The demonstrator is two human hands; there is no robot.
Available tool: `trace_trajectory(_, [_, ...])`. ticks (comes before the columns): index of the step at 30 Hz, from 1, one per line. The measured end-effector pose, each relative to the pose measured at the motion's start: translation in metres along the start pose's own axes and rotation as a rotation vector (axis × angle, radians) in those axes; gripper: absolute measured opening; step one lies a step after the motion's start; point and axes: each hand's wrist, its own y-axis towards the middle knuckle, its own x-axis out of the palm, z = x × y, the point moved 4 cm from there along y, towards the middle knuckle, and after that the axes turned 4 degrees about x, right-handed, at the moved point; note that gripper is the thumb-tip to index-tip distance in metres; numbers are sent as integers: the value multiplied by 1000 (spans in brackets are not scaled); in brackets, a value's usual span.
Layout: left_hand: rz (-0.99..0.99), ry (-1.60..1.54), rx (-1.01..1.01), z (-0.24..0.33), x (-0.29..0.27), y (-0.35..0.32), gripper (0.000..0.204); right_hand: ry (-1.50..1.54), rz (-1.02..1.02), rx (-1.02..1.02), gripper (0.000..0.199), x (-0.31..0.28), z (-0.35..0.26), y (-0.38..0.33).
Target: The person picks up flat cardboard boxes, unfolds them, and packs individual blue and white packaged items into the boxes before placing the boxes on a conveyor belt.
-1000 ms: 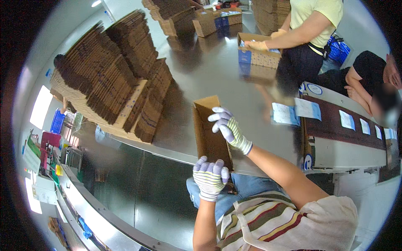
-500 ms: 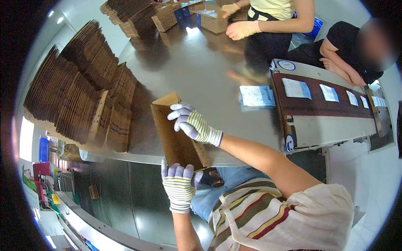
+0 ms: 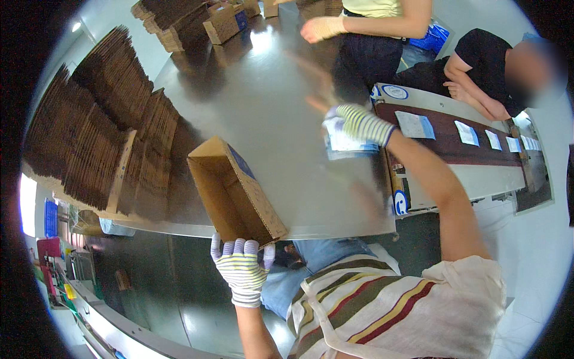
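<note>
1. The place looked like a factory packing room.
2. A conveyor belt (image 3: 445,145) ended beside a broad metal table (image 3: 281,131), with white-and-blue packets (image 3: 466,133) spaced in a row along it.
3. Tall stacks of flat cardboard (image 3: 92,113) stood on the table.
4. Two co-workers, one in yellow (image 3: 371,7), one in black (image 3: 487,55), were stationed nearby.

The right hand (image 3: 362,124) has left the open box (image 3: 254,194) and is now at the packets (image 3: 347,145) to its right. The box's right outer wall has come into view. Beyond the box, a co-worker's near hand (image 3: 323,29) has come off a filled carton.
</note>
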Motion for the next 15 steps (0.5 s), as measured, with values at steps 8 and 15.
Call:
trace_trajectory(8, [-22, -18, -22, -1, 0, 2, 30, -593, -474, 286, 50, -67, 76, 24])
trace_trajectory(15, [-22, -35, -34, -2, 1, 4, 30, -848, -775, 238, 60, -4, 158, 46])
